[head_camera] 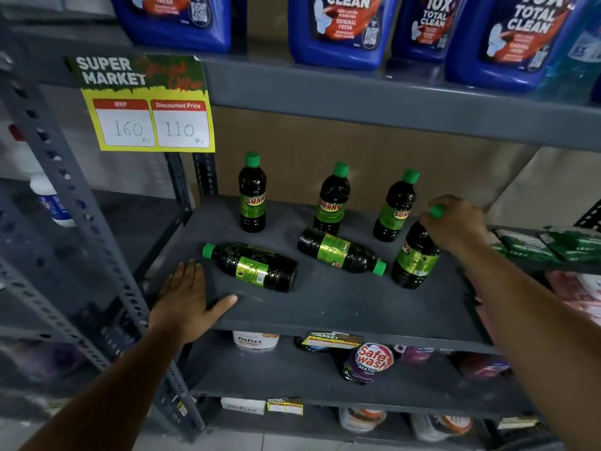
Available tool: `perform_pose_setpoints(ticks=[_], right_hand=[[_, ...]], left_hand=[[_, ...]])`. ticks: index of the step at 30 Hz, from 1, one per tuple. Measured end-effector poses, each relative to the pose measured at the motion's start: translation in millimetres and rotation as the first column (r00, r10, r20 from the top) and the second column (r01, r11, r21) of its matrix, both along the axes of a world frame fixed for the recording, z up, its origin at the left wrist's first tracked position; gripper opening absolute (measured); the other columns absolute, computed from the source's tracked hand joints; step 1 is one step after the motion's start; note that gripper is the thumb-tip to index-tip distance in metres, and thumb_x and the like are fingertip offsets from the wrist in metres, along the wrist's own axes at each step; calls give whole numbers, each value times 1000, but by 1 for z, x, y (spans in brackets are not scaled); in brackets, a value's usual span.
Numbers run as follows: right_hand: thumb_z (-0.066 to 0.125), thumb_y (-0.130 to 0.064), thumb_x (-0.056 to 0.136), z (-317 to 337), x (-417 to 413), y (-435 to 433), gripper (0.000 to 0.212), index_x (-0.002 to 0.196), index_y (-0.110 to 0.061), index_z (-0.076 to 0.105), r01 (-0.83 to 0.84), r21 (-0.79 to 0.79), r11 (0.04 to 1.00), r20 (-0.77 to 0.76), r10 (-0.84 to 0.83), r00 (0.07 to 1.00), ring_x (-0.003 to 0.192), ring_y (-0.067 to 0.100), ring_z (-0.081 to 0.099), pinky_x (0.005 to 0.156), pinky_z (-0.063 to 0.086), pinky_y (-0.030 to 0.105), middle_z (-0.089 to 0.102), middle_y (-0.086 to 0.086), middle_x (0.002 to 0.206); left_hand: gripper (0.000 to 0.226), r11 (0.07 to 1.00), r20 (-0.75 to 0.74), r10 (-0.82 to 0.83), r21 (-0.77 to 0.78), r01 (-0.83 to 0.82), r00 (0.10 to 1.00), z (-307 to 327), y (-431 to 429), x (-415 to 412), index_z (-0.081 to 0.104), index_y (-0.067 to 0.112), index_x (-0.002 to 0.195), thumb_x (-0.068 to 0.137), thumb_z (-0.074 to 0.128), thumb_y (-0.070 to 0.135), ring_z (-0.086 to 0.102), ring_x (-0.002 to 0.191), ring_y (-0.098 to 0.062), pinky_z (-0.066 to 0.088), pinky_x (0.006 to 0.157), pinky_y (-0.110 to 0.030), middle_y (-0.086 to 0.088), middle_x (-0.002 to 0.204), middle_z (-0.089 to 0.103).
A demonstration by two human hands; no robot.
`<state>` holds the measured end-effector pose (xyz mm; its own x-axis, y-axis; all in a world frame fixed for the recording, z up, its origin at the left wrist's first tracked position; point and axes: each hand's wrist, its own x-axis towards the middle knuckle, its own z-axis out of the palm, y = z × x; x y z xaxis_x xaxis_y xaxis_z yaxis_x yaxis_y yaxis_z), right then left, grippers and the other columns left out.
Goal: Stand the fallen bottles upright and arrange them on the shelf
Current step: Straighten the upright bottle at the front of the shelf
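Note:
Several dark bottles with green caps and green labels are on the grey shelf (325, 301). Three stand upright at the back: left bottle (252, 193), middle bottle (332, 200), right bottle (395, 208). Two lie on their sides: a front-left fallen bottle (252, 266) with its cap pointing left, and a middle fallen bottle (340, 250) with its cap pointing right. My right hand (453, 224) grips the neck of another bottle (416, 258) that stands almost upright at the right. My left hand (187, 299) rests flat on the shelf's front-left edge, fingers spread, just left of the front-left fallen bottle.
Big blue cleaner jugs (341, 30) fill the shelf above. A yellow price sign (146, 104) hangs at upper left. A perforated grey upright (81, 222) runs down the left. Green packets (549, 245) lie to the right. Detergent pouches (370, 361) sit on the shelf below.

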<state>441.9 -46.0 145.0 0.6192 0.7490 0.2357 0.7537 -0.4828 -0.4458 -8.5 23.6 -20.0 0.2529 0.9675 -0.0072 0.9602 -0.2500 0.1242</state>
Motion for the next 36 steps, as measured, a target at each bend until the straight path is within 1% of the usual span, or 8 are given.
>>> perform_pose_setpoints(ticks=[6, 11, 15, 20, 27, 31, 33, 36], right_hand=[[84, -55, 59, -40, -13, -12, 90, 124, -11, 40, 137, 134, 981, -39, -133, 990, 110, 44, 51, 79, 47, 48, 46, 21, 124], [74, -32, 61, -53, -8, -16, 82, 132, -11, 39, 62, 335, 940, -258, 28, 966, 110, 34, 55, 86, 47, 41, 57, 13, 120], [83, -52, 60, -60, -8, -14, 94, 133, -10, 40, 113, 333, 936, -278, -17, 960, 120, 31, 49, 93, 43, 38, 52, 14, 130], [73, -34, 60, -55, -7, -9, 43, 97, -16, 61, 77, 292, 953, -340, 28, 940, 83, 22, 66, 65, 42, 27, 69, 3, 91], [69, -26, 66, -53, 0, -11, 37, 98, -13, 58, 26, 249, 968, -420, 83, 903, 86, 26, 64, 75, 54, 40, 67, 8, 92], [69, -20, 68, -53, -1, -15, 18, 80, -21, 56, -12, 302, 953, -396, 137, 908, 80, 25, 65, 71, 52, 40, 66, 3, 79], [70, -21, 69, -53, -1, -15, 23, 88, -21, 56, -24, 301, 953, -421, 156, 894, 87, 29, 65, 76, 53, 44, 66, 5, 86], [77, -32, 72, -58, -6, -22, 73, 132, -10, 42, -23, 384, 923, -288, 144, 947, 119, 34, 52, 98, 42, 46, 58, 15, 124]], left_hand=[[123, 999, 16, -19, 28, 18, 1000, 0, -1, -1, 7, 3, 152, 66, 4, 91, 6, 149, -29, 11, 121, -45, -16, 162, 10], [123, 999, 29, -24, 31, 24, 999, -1, -2, -1, 8, 3, 152, 66, 4, 91, 6, 149, -29, 11, 121, -45, -16, 162, 10], [123, 999, 35, -30, 43, 29, 999, -3, -1, -2, 11, 2, 151, 67, 3, 91, 9, 149, -30, 13, 121, -46, -17, 161, 14], [124, 999, 33, -32, 30, 31, 999, -6, 2, -4, 9, 2, 151, 67, 3, 93, 7, 149, -30, 13, 121, -47, -16, 162, 12], [123, 1000, 34, -23, 22, 23, 999, -7, 3, -3, 7, 3, 152, 67, 3, 93, 6, 149, -29, 11, 121, -46, -16, 162, 10], [123, 1000, 34, -23, 22, 22, 999, -6, 2, -2, 7, 3, 152, 67, 2, 93, 6, 149, -29, 11, 121, -47, -16, 162, 11], [123, 1000, 28, -23, 18, 22, 999, -5, 2, -2, 7, 3, 152, 67, 1, 93, 5, 149, -29, 11, 121, -46, -16, 162, 10], [123, 1000, 20, -23, 16, 22, 1000, -4, 1, -2, 6, 3, 152, 67, 1, 92, 4, 150, -29, 10, 121, -46, -15, 162, 8]])
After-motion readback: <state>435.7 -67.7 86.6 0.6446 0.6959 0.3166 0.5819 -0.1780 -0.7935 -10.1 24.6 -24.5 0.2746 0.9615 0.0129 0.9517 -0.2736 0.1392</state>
